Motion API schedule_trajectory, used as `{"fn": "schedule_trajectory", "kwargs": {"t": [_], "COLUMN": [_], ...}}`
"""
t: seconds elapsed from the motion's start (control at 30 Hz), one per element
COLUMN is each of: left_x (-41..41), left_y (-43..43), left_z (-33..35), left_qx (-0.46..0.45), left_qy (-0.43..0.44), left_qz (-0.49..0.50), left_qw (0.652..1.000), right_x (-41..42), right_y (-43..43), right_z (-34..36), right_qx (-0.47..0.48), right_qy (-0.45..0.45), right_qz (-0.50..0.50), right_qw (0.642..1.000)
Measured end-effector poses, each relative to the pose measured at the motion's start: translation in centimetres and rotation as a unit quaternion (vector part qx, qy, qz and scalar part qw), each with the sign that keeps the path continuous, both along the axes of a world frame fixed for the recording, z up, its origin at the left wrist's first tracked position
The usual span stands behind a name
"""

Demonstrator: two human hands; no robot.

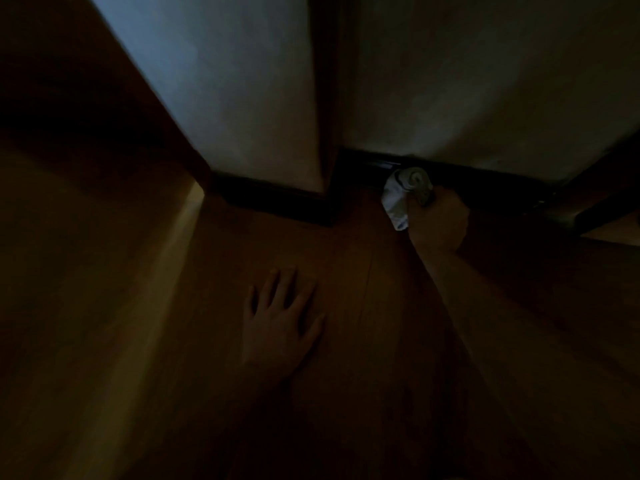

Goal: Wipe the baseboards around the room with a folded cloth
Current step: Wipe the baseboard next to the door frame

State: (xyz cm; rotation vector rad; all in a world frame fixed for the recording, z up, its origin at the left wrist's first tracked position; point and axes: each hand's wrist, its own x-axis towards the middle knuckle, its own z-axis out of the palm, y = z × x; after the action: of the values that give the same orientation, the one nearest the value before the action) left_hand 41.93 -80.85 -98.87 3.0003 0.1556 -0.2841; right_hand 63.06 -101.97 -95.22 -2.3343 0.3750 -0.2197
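Cloth (401, 195) against baseboard (485, 183), right of wall corner (327, 188).

Dim home room, you're low down: plank floor (166, 341) underfoot, dark baseboard (273, 198) at 12 o'clock, pale walls (242, 81) above.

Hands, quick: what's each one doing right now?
Left hand: open, flat on the floor.
Right hand: grips the cloth at the baseboard.

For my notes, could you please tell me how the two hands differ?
The left hand lies flat on the floor, fingers spread, holding nothing; the right hand grips the white cloth. The left hand is nearer the camera; the right hand reaches to the baseboard. Both are bare.
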Motion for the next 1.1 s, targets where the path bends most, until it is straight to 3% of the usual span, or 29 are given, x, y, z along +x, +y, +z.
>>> {"fn": "schedule_trajectory", "kwargs": {"t": [0.13, 0.23, 0.37, 0.57, 0.77, 0.97, 1.1], "left_x": [0.3, 0.1, -0.3, -0.1, -0.3, -0.5, -0.8], "left_y": [-2.4, -5.4, -7.7, -8.8, -10.5, -11.2, -11.8], "left_z": [0.8, 1.4, 0.8, 0.5, 1.3, 1.2, 0.9], "left_qx": [-0.005, -0.05, -0.039, -0.025, -0.007, -0.026, -0.018], "left_qy": [-0.013, -0.027, -0.004, 0.017, 0.07, 0.071, 0.06], "left_qz": [-0.03, -0.057, -0.021, 0.008, 0.06, 0.078, 0.082], "left_qw": [0.999, 0.997, 0.999, 1.0, 0.996, 0.994, 0.995], "right_x": [-0.7, -0.7, 0.1, -0.6, 0.2, 0.3, 0.7], "right_y": [-5.9, -8.1, -7.1, -7.2, -6.0, -5.4, -3.3], "right_z": [0.4, 1.1, 1.1, -0.5, 0.2, 0.5, 0.7], "right_qx": [-0.024, -0.061, -0.074, 0.009, -0.011, 0.035, 0.011], "right_qy": [0.034, 0.051, 0.044, 0.0, -0.002, 0.014, 0.04], "right_qz": [-0.039, -0.007, 0.004, -0.028, 0.068, 0.082, 0.089], "right_qw": [0.998, 0.997, 0.996, 1.0, 0.998, 0.996, 0.995]}}
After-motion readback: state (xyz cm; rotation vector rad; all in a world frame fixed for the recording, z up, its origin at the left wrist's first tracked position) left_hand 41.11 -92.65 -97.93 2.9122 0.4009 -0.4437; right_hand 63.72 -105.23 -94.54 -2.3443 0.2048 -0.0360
